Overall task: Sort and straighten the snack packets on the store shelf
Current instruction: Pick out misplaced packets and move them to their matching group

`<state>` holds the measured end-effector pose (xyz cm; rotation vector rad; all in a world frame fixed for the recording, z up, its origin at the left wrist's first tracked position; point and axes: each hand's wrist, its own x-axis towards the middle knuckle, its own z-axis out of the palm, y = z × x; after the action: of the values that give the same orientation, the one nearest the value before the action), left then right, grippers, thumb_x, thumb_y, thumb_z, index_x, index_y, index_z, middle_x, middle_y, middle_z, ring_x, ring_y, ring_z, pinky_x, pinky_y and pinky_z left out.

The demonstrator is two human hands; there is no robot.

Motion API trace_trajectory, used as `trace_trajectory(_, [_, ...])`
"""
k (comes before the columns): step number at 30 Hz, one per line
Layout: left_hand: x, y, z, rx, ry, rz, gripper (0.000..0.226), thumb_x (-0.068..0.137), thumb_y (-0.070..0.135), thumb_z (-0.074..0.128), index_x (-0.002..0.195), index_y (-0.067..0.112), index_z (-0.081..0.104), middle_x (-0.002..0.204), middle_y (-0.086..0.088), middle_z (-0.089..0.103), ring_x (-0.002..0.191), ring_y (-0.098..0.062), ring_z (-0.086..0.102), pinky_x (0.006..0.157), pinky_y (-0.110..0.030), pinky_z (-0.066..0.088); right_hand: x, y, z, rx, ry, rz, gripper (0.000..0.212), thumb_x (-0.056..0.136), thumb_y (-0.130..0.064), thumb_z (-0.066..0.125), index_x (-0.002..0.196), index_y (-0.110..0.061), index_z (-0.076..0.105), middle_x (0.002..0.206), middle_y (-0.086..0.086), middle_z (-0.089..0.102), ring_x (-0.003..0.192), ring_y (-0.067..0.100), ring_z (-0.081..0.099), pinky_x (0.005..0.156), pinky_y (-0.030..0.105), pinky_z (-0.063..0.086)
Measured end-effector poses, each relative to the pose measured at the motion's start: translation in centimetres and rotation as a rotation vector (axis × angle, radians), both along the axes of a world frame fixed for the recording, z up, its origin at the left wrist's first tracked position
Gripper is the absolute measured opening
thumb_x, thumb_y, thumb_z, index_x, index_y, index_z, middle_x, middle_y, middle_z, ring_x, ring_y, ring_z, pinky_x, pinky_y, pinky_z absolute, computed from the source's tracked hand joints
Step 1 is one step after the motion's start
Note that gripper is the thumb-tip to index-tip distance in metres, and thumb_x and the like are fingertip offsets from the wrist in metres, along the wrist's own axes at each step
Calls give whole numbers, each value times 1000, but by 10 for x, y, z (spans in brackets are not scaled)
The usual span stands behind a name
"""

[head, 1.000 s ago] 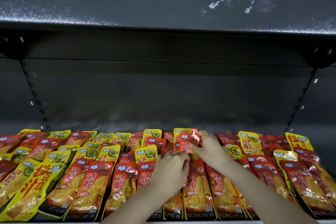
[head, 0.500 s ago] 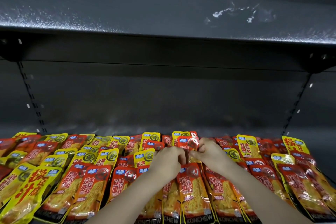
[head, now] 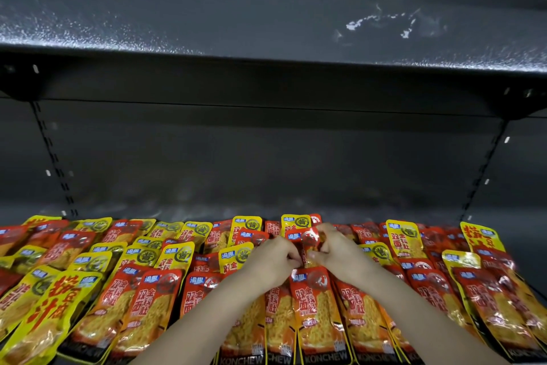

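Red and yellow snack packets lie in overlapping rows across the shelf (head: 207, 210). My left hand (head: 273, 258) and my right hand (head: 336, 250) meet at the middle of the rows. Both pinch the same small red packet (head: 307, 241) between their fingertips, the left on its lower left side, the right on its right side. Just below it lies a long red packet (head: 313, 311), facing up. Yellow packets (head: 177, 255) sit mixed among the red ones to the left.
A dark metal shelf (head: 266, 39) hangs overhead, close above the back wall (head: 266, 157). Slotted uprights (head: 56, 169) run down both sides. A big yellow packet (head: 50, 314) lies at the front left, and more red packets (head: 485, 305) fill the right.
My left hand has slid up from the front packets to meet my right hand, and both now pinch the small red packet. The view has tilted slightly upward.
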<state>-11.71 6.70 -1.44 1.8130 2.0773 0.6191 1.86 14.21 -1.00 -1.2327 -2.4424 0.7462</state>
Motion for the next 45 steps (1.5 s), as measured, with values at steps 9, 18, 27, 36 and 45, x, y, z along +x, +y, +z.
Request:
trace_trajectory(9, [-13, 1, 13, -126, -217, -154, 21, 91, 10, 57, 104, 16, 72, 109, 2, 69, 101, -11, 62, 93, -28, 50, -1, 4, 5, -17, -50, -54, 51, 88, -29, 64, 131, -16, 38, 101, 2, 63, 92, 16, 62, 64, 19, 40])
trace_trajectory(18, [-17, 5, 11, -128, -290, -191, 27, 84, 2, 62, 102, 20, 72, 100, -9, 69, 95, -26, 65, 85, -39, 52, 2, 2, 7, -89, 43, -49, 33, 87, -24, 65, 114, -16, 46, 87, -6, 58, 83, 10, 57, 56, 16, 37])
trace_trajectory(27, [-16, 7, 4, 96, -133, -46, 19, 92, 10, 54, 95, 20, 70, 96, 5, 67, 86, -6, 59, 75, -18, 47, -3, 14, 16, -213, 464, -191, 32, 85, -10, 66, 112, -10, 49, 87, -1, 60, 82, 9, 60, 65, 20, 45])
trace_trajectory(36, [-23, 58, -2, 80, -7, 290, 26, 90, 7, 47, 115, 4, 52, 117, -16, 61, 112, -32, 56, 88, -35, 45, -1, 33, 26, -70, 696, -264, 35, 87, -10, 64, 116, -14, 43, 97, -5, 59, 97, 13, 60, 82, 24, 45])
trace_trajectory(45, [-11, 87, -14, 167, -179, 409, 62, 81, 16, 70, 133, 7, 36, 124, -15, 55, 117, -33, 52, 93, -35, 45, 8, 49, 30, -30, 777, -289, 37, 85, -15, 68, 113, -24, 45, 112, -2, 65, 105, 16, 63, 94, 40, 52])
